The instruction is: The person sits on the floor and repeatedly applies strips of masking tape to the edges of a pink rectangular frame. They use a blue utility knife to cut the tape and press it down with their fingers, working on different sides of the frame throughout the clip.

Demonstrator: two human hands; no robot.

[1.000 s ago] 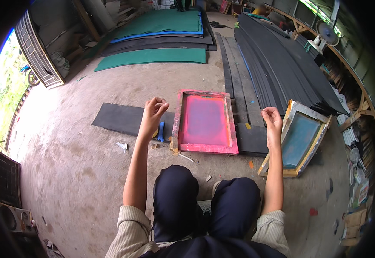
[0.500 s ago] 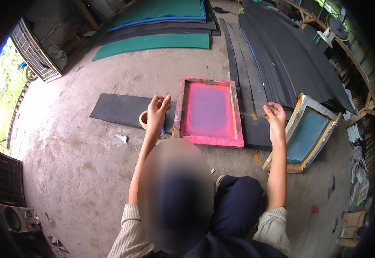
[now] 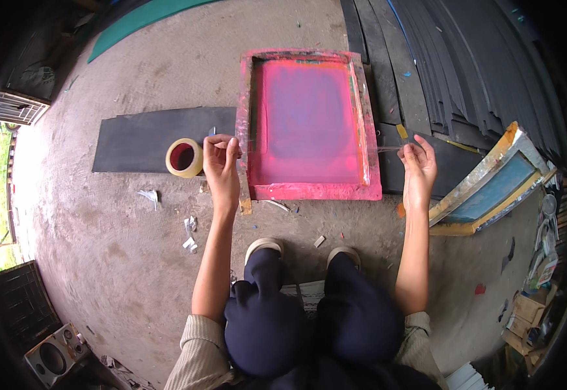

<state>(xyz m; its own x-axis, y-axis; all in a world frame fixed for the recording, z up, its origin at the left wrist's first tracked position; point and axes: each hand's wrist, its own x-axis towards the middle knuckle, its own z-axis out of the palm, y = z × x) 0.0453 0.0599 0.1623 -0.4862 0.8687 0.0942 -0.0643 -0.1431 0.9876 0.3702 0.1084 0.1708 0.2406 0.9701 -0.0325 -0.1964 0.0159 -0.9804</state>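
A clear strip [image 3: 386, 150], not discernible 1 second ago, now shows between our left hand [image 3: 222, 166] and right hand [image 3: 419, 166].
Each grip seems to pinch 1 end, so it crosses above the near part of the pink frame [image 3: 316, 192], on a black sheet [image 3: 140, 140]. A tape roll [image 3: 181, 173] beside our left hand and a tilted blue-meshed frame [image 3: 495, 188] near our right could crowd us.

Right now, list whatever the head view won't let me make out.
All in the head view:
Clear strip: too see-through to trace fully over the pink frame; the left hand and right hand hide its gripped parts.
Black sheet: the pink frame hides whether it continues underneath.
Green sheet: cut off by the top edge.
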